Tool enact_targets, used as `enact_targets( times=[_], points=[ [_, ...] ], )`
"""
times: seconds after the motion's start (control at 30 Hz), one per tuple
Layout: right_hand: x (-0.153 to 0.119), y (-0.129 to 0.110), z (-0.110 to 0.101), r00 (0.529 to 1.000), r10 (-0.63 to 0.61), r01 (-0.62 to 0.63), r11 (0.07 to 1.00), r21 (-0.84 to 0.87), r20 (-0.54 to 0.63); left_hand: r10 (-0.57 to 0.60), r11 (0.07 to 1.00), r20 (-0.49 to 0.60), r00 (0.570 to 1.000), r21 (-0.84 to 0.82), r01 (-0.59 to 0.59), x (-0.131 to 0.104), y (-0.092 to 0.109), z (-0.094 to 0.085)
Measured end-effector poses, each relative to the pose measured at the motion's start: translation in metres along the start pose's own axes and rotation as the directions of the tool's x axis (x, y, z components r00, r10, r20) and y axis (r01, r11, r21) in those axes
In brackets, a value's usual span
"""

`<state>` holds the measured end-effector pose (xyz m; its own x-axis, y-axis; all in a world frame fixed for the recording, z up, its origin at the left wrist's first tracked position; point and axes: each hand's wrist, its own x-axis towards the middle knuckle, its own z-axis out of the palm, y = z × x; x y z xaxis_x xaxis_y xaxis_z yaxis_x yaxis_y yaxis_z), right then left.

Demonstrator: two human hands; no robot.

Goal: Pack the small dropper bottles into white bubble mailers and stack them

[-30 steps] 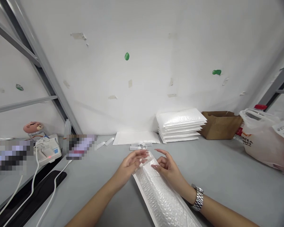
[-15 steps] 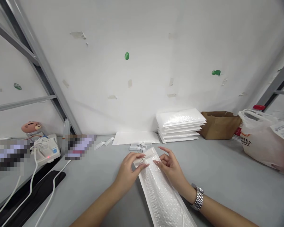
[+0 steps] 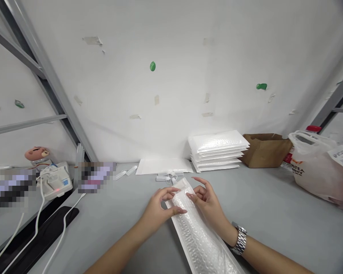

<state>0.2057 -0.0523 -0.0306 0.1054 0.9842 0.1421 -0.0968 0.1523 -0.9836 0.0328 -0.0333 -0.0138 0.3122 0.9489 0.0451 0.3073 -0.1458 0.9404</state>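
Grey desk: I pinch mailer far end, left hand, right hand; long axis toward me.

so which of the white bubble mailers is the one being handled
The long bubble mailer lying lengthwise in front of the person: the left hand and right hand pinch its far end. The other mailers sit untouched in a stack by the wall.
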Motion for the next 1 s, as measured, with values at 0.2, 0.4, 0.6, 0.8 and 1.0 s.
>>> enact_targets(
  times=[0.2,0.4,0.6,0.8,1.0],
  points=[
    [0.002,-0.006,-0.001,0.995,-0.026,0.026,1.000,-0.003,-0.100,0.058,0.996,-0.354,0.934,-0.046,-0.080,0.006,-0.007,-0.001],
    [0.001,-0.002,0.002,0.999,0.026,-0.025,0.999,0.031,-0.046,-0.136,0.865,0.132,0.982,-0.468,0.182,0.009,-0.003,-0.003],
    [0.000,-0.001,0.004,0.962,0.183,-0.210,0.970,0.121,0.201,-0.145,0.869,0.169,0.975,-0.450,0.207,0.007,-0.007,-0.008],
    [0.003,-0.002,0.001,0.922,0.194,-0.216,0.976,0.029,0.334,-0.103,0.915,0.168,0.980,-0.370,0.159,0.011,-0.009,-0.009],
    [0.003,-0.007,-0.005,0.932,0.157,-0.162,0.987,-0.012,0.327,-0.108,0.958,0.241,0.965,-0.233,0.165,0.009,-0.003,-0.012]
  ],
)
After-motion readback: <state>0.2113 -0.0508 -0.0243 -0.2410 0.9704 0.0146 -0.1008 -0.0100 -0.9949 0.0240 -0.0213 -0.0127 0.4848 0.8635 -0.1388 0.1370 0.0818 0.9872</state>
